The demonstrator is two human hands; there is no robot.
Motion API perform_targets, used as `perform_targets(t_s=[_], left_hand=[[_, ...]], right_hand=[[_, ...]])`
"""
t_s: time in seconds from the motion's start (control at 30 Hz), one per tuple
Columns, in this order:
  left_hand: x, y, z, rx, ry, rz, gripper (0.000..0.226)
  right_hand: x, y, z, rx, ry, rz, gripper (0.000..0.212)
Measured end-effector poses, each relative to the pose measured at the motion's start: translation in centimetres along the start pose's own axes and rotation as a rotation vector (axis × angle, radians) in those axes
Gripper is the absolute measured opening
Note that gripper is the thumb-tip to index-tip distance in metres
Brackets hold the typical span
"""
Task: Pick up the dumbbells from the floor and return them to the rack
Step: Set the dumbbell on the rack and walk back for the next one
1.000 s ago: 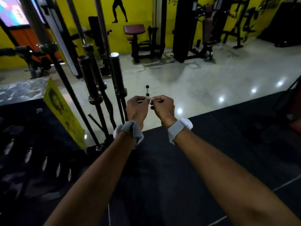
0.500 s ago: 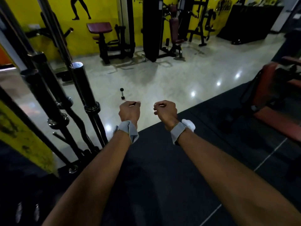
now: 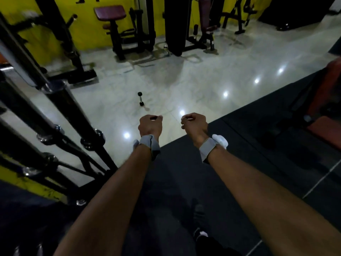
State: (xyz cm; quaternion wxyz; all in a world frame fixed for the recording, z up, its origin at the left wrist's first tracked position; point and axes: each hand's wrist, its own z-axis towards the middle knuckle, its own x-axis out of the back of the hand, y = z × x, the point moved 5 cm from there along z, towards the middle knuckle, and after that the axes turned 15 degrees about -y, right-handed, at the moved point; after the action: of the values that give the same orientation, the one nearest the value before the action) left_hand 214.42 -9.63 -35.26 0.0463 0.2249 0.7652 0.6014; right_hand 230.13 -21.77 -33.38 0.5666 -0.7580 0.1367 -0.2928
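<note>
A small dumbbell [image 3: 140, 98] with black ends and a silver handle lies on the pale tiled floor, ahead of both hands. My left hand [image 3: 150, 125] and my right hand [image 3: 194, 124] are stretched out side by side, a short gap between them, fingers curled into fists with nothing in them. Both wrists carry grey bands. The hands hover over the floor, short of the dumbbell. No dumbbell rack is visible.
Several black barbells [image 3: 73, 111] lean in a stand at the left. A dark rubber mat [image 3: 184, 172] covers the floor under me. Gym machines [image 3: 125, 30] line the yellow back wall. A red bench [image 3: 324, 111] stands at the right.
The hands, touching a second ago, have moved apart. The view has swung right and forward, so the barbells slid left and the dumbbell now lies closer.
</note>
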Motion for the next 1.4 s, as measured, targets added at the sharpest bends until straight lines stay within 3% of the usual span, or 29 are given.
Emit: perform_targets(t_s=[0.3,0.47,0.8,1.27,1.4], left_hand=[[-5.1,3.9,15.0,0.071,0.128,-0.039,0.035],[-6.3,4.2,21.7,0.126,0.193,-0.064,0.033],[-5.1,6.2,37.7,0.17,0.306,-0.143,0.028],[6.1,7.8,67.5,0.279,0.294,-0.113,0.029],[7.7,9.1,74.9,0.288,0.259,-0.124,0.029]], right_hand=[[0.1,-1.0,20.7,0.019,-0.121,-0.024,0.02],[-0.2,-2.2,28.7,0.014,-0.211,-0.072,0.011],[-7.8,-5.6,45.4,0.044,-0.32,-0.195,0.021],[-23.5,-9.8,71.5,-0.092,-0.372,-0.286,0.002],[-26.7,-12.7,77.9,-0.107,-0.355,-0.301,0.014]])
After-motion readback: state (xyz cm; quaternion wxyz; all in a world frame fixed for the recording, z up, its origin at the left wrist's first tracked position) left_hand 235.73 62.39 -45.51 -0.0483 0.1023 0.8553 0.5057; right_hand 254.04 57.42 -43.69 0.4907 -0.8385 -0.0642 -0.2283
